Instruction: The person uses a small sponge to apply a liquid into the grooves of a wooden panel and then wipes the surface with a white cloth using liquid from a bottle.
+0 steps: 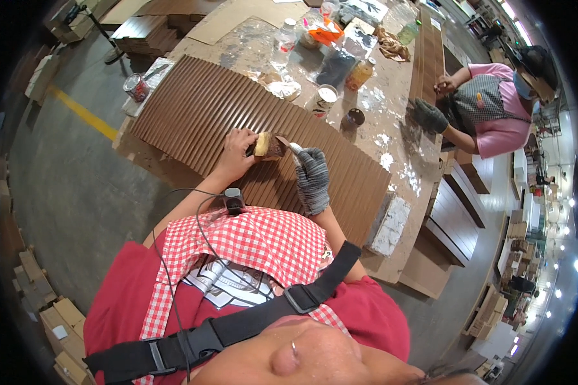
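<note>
Block [270, 146], pale yellow at one end and dark brown at the other, over the middle of a ribbed brown panel [192, 96]; whether it touches the ribs cannot be told. Clock directions are read from the block, 12 at the top of the view. At 9 o'clock, the bare left hand [239, 153] is closed on the block, gripping its yellow end. At 4 o'clock, the right hand [313, 178], in a grey glove, is closed around the pale handle of a tool [295, 148], whose far end meets the block's brown side. The panel lies aslant on a paint-spotted table [380, 142]. Beyond its edge stand a cup [325, 99] between 1 and 2 o'clock, a dark pot [353, 119] past 2, and, farther out, an amber jar [361, 74]. A clear bottle [286, 37] stands at 12, an orange bag [326, 33] at 1. A red can [136, 87] is near 10; a white-smeared slab [390, 226] lies at 4. Between 2 and 3, across the table, is a co-worker [488, 106] in pink.
</note>
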Demonstrator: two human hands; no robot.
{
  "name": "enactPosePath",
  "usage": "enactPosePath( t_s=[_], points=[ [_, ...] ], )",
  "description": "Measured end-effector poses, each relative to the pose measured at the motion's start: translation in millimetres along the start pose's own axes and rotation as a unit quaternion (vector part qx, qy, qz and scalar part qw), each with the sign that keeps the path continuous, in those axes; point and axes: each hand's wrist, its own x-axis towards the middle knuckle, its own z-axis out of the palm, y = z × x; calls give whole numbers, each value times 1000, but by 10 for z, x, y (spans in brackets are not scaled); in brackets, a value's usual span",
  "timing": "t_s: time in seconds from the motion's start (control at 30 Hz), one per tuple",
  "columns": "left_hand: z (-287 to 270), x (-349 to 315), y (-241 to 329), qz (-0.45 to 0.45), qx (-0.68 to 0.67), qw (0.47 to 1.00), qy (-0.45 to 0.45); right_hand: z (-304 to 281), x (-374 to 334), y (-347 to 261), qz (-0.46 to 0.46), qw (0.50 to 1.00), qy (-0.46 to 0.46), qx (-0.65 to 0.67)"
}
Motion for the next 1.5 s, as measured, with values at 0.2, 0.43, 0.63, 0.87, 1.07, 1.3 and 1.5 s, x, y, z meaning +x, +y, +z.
enactPosePath(
  t_s=[0.2,0.43,0.63,0.87,1.07,1.3,1.5],
  points=[
    [-33,-25,33,-16,32,999,-5,121,-334,-1,14,999,-28,18],
    [-21,-3,29,-27,11,999,-18,-115,-213,-109,19,999,-12,43],
    [-49,-12,12,-11,-2,1000,-26,-121,7,-120,357,846,-47,393],
    [-58,-8,9,-13,-12,999,-32,-130,98,47,432,815,-30,386],
    [-55,-20,-2,-20,16,998,-49,-57,66,-1,375,818,-68,431],
    [-63,-47,14,-20,21,998,-53,-153,92,128,388,852,-6,351],
    [-42,-58,52,-18,22,999,-42,-132,70,18,288,918,-7,273]
  ],
)
